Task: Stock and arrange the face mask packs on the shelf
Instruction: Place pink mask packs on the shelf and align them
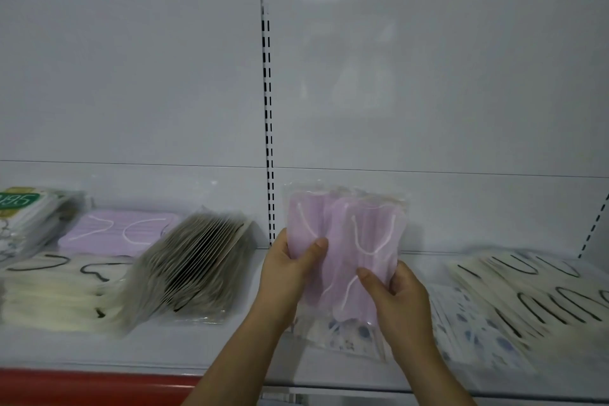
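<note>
Left hand [290, 269] and right hand [397, 295] both gripping pink face mask packs [346, 241] in clear wrap, held upright above the white shelf [250, 336], patterned mask packs [461, 330] below, grey mask stack [194, 264] at left

This was a shop. A white metal shelf [230, 349] stood against white back panels, with a slotted upright [268, 128] between them. A red strip [82, 384], probably a price rail, edged the front. Many bagged mask packs [194, 267] lay stacked along it like stock.
</note>
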Available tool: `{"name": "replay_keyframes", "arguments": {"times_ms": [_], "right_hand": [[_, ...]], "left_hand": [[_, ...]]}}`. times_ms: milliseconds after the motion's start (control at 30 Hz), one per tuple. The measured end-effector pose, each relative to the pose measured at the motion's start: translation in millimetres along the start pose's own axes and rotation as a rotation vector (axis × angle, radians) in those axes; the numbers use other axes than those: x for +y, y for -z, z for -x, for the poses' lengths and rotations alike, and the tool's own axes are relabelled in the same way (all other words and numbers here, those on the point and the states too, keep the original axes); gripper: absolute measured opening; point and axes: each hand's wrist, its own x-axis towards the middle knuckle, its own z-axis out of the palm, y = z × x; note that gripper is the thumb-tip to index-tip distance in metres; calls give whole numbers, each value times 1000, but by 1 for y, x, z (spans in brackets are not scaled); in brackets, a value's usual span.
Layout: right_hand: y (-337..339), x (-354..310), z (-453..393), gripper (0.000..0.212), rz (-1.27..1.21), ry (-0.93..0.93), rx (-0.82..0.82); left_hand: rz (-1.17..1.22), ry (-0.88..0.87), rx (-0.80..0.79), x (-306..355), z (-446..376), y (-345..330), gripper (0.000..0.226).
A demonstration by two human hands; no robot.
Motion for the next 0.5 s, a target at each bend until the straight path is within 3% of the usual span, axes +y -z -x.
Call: {"name": "replay_keyframes", "arguments": {"times_ms": [133,333,433,500], "right_hand": [[7,-5,-9,10,-75,-25,-14],[-3,-14,-16,20,-122,-26,-103],[-12,-20,-16,19,-137,-39,-162],[-17,-24,-14,24,-147,-22,-200]], "left_hand": [[14,41,32,5,-5,7,24],[84,123,-116,14,-3,7,26],[31,113,-232,16,0,1,44],[-63,63,-229,15,-1,-4,55]]}}
